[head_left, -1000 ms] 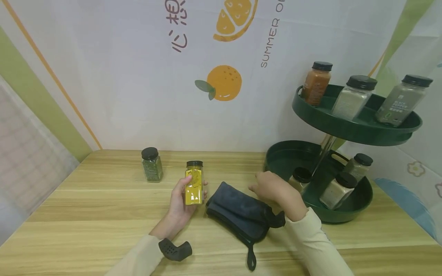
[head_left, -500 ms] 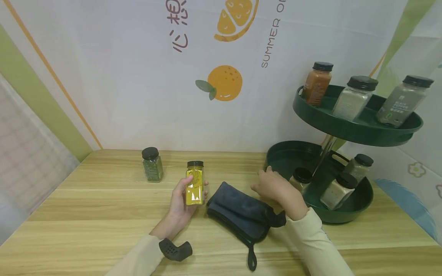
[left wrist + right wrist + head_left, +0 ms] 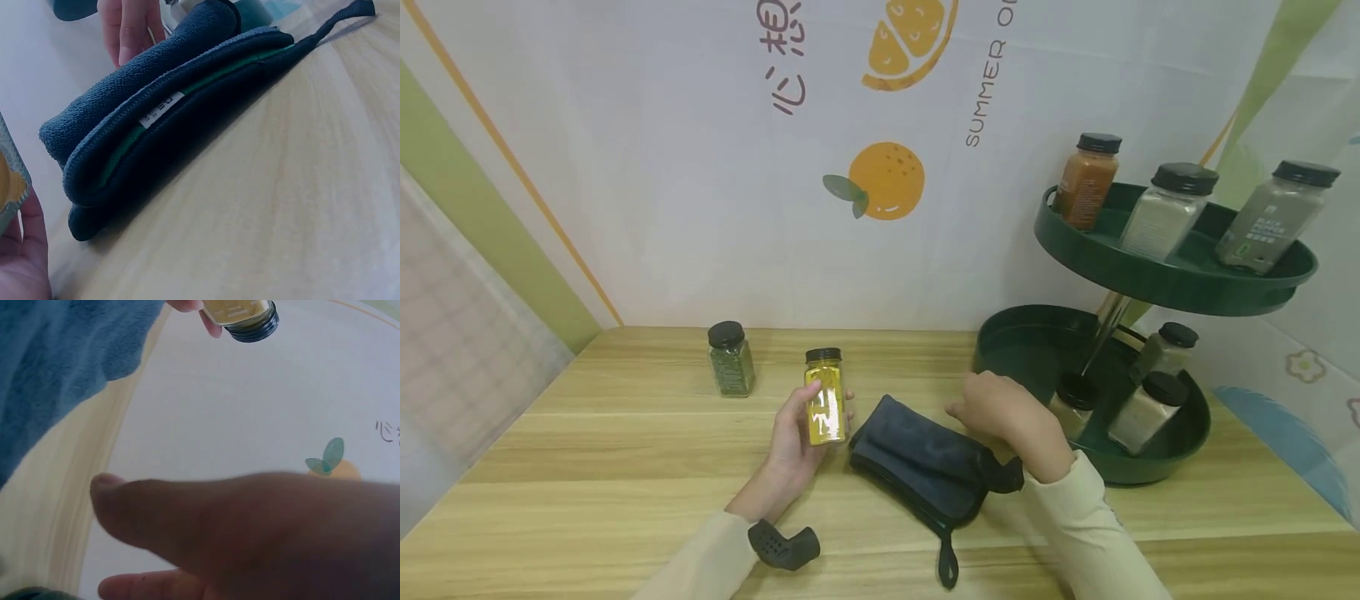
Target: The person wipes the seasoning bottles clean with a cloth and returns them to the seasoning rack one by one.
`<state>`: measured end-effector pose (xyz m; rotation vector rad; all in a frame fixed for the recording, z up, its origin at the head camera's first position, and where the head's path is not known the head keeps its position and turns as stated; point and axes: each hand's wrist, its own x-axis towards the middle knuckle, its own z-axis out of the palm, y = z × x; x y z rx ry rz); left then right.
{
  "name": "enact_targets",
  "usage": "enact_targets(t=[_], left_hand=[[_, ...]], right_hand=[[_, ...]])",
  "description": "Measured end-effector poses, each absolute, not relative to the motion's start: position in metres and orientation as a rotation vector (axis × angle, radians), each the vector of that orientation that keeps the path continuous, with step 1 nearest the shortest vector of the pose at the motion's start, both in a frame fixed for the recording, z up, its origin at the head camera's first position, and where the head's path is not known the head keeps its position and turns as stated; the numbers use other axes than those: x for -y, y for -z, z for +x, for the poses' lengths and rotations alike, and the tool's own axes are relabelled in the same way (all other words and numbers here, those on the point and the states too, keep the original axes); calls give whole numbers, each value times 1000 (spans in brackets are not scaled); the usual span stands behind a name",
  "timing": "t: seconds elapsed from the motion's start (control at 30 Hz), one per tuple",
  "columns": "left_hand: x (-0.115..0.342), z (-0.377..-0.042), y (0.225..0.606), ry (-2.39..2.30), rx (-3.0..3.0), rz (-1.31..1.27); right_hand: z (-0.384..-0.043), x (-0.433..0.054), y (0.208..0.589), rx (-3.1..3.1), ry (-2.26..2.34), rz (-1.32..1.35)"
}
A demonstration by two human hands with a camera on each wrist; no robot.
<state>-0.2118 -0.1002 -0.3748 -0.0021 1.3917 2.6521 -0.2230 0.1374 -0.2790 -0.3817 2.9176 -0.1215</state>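
Note:
My left hand (image 3: pixel 793 446) grips a spice jar (image 3: pixel 826 408) of yellow powder upright, its black lid on top, thumb across the front. At the left edge of the left wrist view only part of the jar (image 3: pixel 11 181) shows. My right hand (image 3: pixel 1003 412) is at the left rim of the lower tier (image 3: pixel 1015 333) of a dark green two-tier rack. Its thumb (image 3: pixel 187 509) and a finger stretch out apart in the right wrist view, with nothing seen between them; the other fingertips are hidden. Between the hands lies a folded dark blue cloth (image 3: pixel 917 454) with a loop.
A jar of green herbs (image 3: pixel 731 360) stands at the back left of the wooden table (image 3: pixel 587 467). Three jars stand in the lower tier, and the upper tier (image 3: pixel 1172 279) bears three more, one of them black pepper (image 3: pixel 1273 221). A printed curtain (image 3: pixel 700 208) hangs behind.
In the lower tier the jars have shifted round, the front ones to the right, while the upper tier's jars stay put. The left hand tilts its jar slightly; the right hand barely moves.

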Motion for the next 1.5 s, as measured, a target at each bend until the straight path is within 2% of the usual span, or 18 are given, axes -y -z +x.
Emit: enact_targets(t=[0.37, 0.57, 0.73, 1.1, 1.5], left_hand=[[84, -216, 331, -2657, -1647, 218], [52, -215, 303, -2657, -1733, 392], [15, -220, 291, -2632, -1758, 434], [-63, -241, 308, -2613, -1797, 618], [-76, -250, 339, -2439, -2120, 538]], right_hand=[[-214, -139, 270, -2999, 67, -328], [-213, -144, 264, -3001, 68, -200], [-212, -153, 260, -2968, 5, -122], [-209, -161, 256, -2918, -63, -49], [-210, -161, 255, -2887, -112, -13]])
